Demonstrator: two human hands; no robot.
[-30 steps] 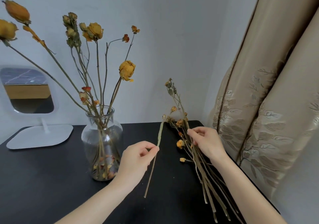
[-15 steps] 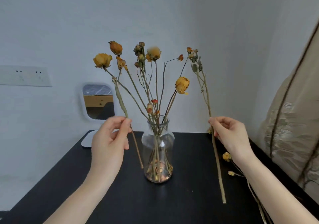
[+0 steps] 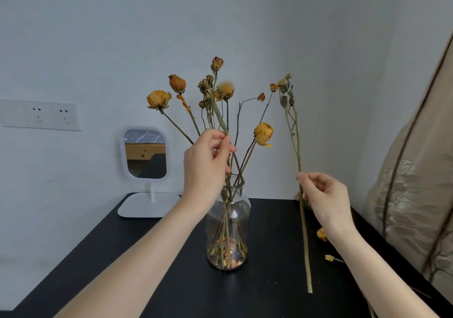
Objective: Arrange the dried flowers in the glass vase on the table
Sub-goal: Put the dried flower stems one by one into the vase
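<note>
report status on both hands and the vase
Left hand pinches pale green dried stem over clear glass vase. Right hand pinches long leafy stem, upright beside vase. Dried yellow flowers crowd its neck.

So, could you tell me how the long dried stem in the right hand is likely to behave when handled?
Probably stiff: the stem runs straight below the right hand without drooping. Likely light, since a fingertip pinch holds it. Its dried buds look brittle and may shed.
</note>
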